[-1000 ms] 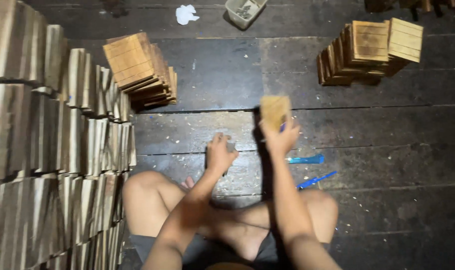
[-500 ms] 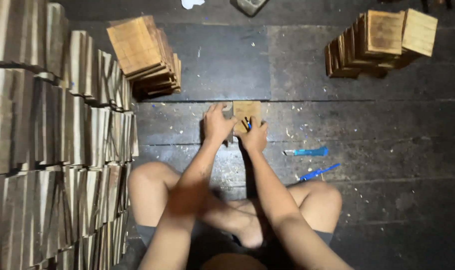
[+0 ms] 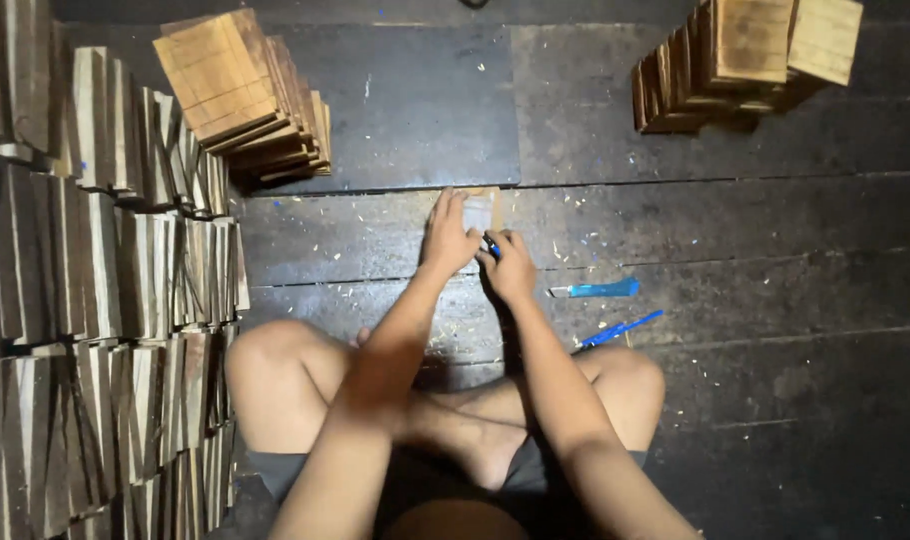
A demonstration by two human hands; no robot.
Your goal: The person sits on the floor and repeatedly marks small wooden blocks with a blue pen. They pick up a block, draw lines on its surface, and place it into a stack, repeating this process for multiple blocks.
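Since a second ago, the small wooden block [image 3: 480, 208] has come down from the raised right hand to the floor, and both hands have closed in over it. Seated cross-legged on a dark plank floor [image 3: 775, 330], a person works amid stock: a wall of stacked wooden blocks [image 3: 95, 300] fills the left side, a leaning pile of square wooden tiles [image 3: 240, 95] stands ahead on the left, and a second pile of tiles [image 3: 750, 60] stands at the far right, well apart from the hands. The block now lies flat on the floor straight ahead of the knees, mostly covered. The left hand [image 3: 448, 235] presses on it with fingers stretched out and close together; the right hand [image 3: 510, 265] is curled shut around a small blue tool [image 3: 492, 245] at the block's near edge, though what kind of tool cannot be made out. A blue-handled knife [image 3: 597, 290] and a blue pen [image 3: 620, 328] lie on the floor just to the right, untouched. Pale shavings [image 3: 395, 215] scatter the planks around the hands. Judging by the piles, many pieces appear already handled and many more wait in the left stack; work on this one piece looks only just begun, with no mark or cut visible on its exposed corner.
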